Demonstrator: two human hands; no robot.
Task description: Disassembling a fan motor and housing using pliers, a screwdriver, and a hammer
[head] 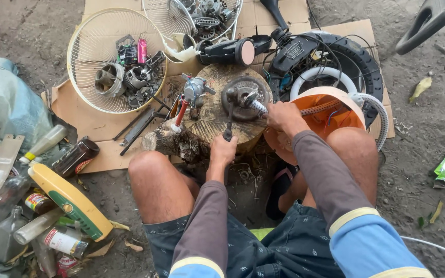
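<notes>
At frame centre, the left hand (223, 151) clamped on a tool handle (228, 135) could slip off the motor part (244, 96), striking the right hand (283, 117) gripping its shaft (258, 107).

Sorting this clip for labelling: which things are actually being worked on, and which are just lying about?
In hand:
left hand gripping a dark tool
right hand on the motor part
wooden stump under it

Lying about:
fan grille holding metal parts
bottles
tyre
orange bucket
cardboard
</notes>
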